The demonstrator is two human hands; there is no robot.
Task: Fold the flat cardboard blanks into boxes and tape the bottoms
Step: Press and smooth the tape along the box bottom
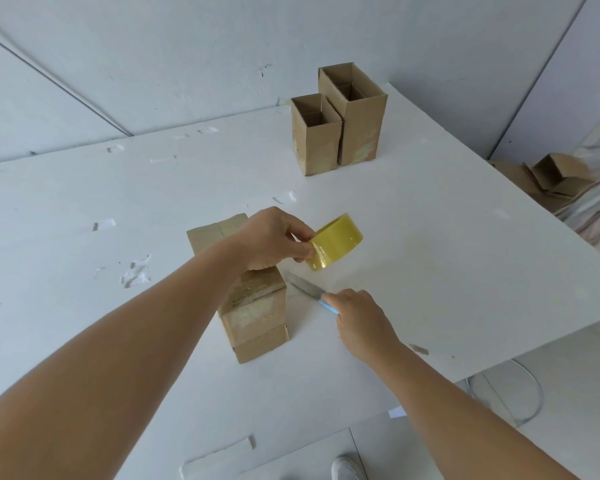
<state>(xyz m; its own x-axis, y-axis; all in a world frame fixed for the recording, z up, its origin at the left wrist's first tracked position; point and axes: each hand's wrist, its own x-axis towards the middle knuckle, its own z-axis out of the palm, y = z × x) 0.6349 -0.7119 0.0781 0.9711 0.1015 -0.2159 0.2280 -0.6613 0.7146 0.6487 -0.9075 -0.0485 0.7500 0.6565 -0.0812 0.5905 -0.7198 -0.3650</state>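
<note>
I had the box (253, 299) lying on the white table (430, 271), taped bottom up, beneath my left forearm. My left hand (274, 240) pinched the yellow tape roll (335, 242) just beside it, lifted off the surface. My right hand (357, 317) curled round the knife (307, 289), blade towards the strip (hardly visible, being clear). To cut well, I judged: keep the tape taut, slice close to the box edge, away from the fingers.
</note>
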